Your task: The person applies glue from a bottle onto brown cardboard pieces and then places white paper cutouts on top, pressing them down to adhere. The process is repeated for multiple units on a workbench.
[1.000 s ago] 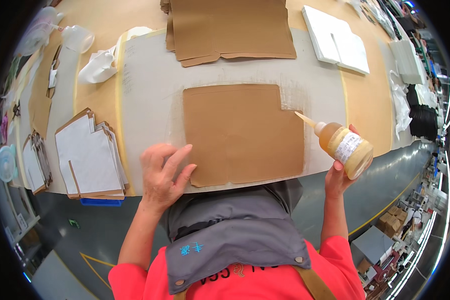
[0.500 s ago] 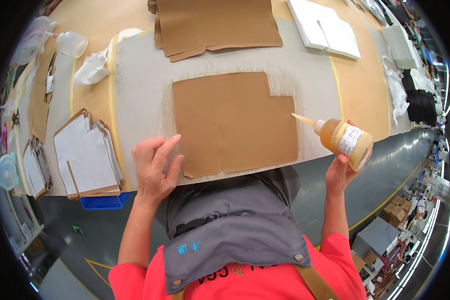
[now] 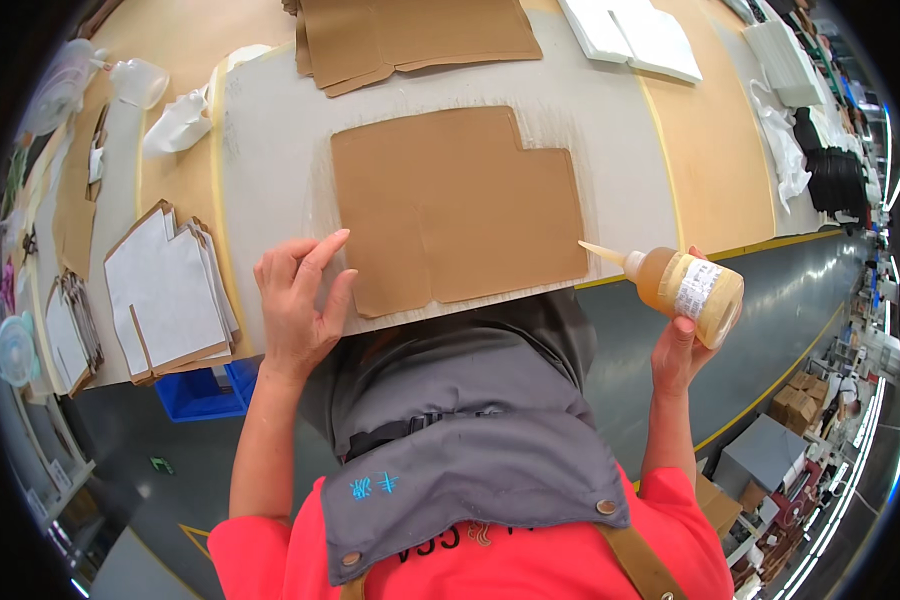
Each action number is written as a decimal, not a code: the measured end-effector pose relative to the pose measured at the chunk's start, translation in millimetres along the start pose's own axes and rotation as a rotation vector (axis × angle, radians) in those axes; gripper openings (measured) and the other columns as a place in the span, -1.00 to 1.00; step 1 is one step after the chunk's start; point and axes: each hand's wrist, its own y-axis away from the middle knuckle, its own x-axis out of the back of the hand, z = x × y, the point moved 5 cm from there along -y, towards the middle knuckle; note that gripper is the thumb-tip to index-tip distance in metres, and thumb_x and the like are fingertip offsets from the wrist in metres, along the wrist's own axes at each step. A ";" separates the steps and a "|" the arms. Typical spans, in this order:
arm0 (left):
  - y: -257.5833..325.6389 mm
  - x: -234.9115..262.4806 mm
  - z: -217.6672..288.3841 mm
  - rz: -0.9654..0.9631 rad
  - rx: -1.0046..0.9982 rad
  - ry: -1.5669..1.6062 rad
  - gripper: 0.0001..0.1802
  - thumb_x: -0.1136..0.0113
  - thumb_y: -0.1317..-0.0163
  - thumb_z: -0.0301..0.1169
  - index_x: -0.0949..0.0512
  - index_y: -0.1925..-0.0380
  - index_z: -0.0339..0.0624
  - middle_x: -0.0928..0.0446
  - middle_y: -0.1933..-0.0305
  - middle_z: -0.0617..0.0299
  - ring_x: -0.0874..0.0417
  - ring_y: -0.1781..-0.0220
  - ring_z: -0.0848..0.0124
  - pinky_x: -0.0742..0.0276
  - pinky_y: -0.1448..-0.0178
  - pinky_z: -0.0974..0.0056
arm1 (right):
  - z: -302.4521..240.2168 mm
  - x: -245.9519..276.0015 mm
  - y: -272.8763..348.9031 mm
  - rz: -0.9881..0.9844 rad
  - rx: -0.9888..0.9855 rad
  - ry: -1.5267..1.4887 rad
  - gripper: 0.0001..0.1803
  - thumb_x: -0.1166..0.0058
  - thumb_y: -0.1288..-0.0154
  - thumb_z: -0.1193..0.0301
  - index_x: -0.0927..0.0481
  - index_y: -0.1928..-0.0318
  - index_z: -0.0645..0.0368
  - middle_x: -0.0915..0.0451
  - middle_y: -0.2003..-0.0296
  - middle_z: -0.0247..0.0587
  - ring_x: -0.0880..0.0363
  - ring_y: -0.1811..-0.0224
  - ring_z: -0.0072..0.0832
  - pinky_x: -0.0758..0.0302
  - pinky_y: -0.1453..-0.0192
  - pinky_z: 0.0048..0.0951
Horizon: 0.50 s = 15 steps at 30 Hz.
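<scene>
A flat brown leather-like panel [image 3: 450, 215] with a notch cut from its far right corner lies near the table's front edge. Beside its left edge is my left hand [image 3: 300, 300], thumb and fingers apart and nothing in it; whether a fingertip touches the panel I cannot tell. My right hand [image 3: 678, 350] grips a squeeze bottle [image 3: 692, 288] of amber liquid, tilted on its side with a white label around it. Its long pointed nozzle [image 3: 600, 251] aims left, the tip at the panel's right edge.
More brown panels [image 3: 420, 40] are stacked at the back. White-faced pieces [image 3: 165, 290] are piled on the left, above a blue crate [image 3: 205, 392]. White pads [image 3: 635, 38] lie back right, and black material [image 3: 835, 180] farther right. A clear plastic bottle [image 3: 140, 84] is far left.
The table and panel sit higher in the picture as the view shifts. Against the panel, the nozzle tip is nearer its front right corner. Both hands keep their poses.
</scene>
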 end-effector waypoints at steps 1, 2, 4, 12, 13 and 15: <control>0.4 -0.2 0.1 0.001 0.001 0.004 -0.54 -0.34 -0.18 -0.38 -0.60 -0.13 -0.05 -0.47 0.12 0.23 -0.47 0.02 0.27 -0.26 -0.14 0.19 | 0.6 3.0 3.6 0.009 -0.015 -0.009 0.02 -0.35 -0.18 -0.14 -0.08 -0.37 0.17 -0.35 -0.34 0.20 -0.36 -0.40 -0.11 -0.32 -0.47 -0.05; 1.2 -0.2 0.5 -0.002 0.000 0.003 -0.54 -0.34 -0.18 -0.37 -0.60 -0.13 -0.05 -0.47 0.12 0.23 -0.47 0.02 0.27 -0.26 -0.14 0.19 | 1.4 6.5 7.4 0.018 -0.029 -0.018 0.04 -0.37 -0.16 -0.14 -0.07 -0.37 0.16 -0.36 -0.33 0.22 -0.36 -0.40 -0.10 -0.32 -0.46 -0.05; 0.9 0.7 0.7 -0.003 0.000 0.001 -0.55 -0.33 -0.20 -0.36 -0.60 -0.13 -0.06 -0.47 0.12 0.23 -0.47 0.02 0.26 -0.26 -0.15 0.19 | 2.3 12.7 13.6 0.033 -0.055 -0.028 0.06 -0.38 -0.14 -0.15 -0.05 -0.38 0.16 -0.35 -0.32 0.25 -0.36 -0.39 -0.08 -0.32 -0.46 -0.05; 0.5 0.7 1.8 -0.003 -0.013 -0.001 -0.55 -0.32 -0.21 -0.36 -0.60 -0.13 -0.06 -0.48 0.11 0.23 -0.48 0.01 0.25 -0.27 -0.17 0.18 | 10.8 20.8 32.5 0.104 -0.118 -0.095 -0.10 -0.15 -0.37 -0.11 -0.15 -0.45 0.23 -0.33 -0.39 0.08 -0.41 -0.38 -0.18 -0.53 -0.31 -0.12; 0.6 0.6 1.7 -0.002 -0.014 0.000 -0.55 -0.32 -0.21 -0.36 -0.60 -0.14 -0.06 -0.48 0.12 0.23 -0.48 0.01 0.25 -0.27 -0.17 0.18 | 12.4 20.7 34.0 0.129 -0.151 -0.124 -0.13 -0.14 -0.39 -0.10 -0.17 -0.44 0.22 -0.36 -0.37 0.05 -0.45 -0.34 -0.20 -0.57 -0.25 -0.14; 0.2 1.0 1.9 0.000 -0.014 0.004 -0.55 -0.32 -0.21 -0.36 -0.60 -0.14 -0.06 -0.48 0.12 0.23 -0.48 0.02 0.25 -0.27 -0.17 0.18 | 14.4 16.2 37.9 0.179 -0.217 -0.181 -0.20 -0.10 -0.42 -0.08 -0.22 -0.41 0.21 -0.41 -0.33 -0.02 -0.52 -0.27 -0.23 -0.66 -0.15 -0.20</control>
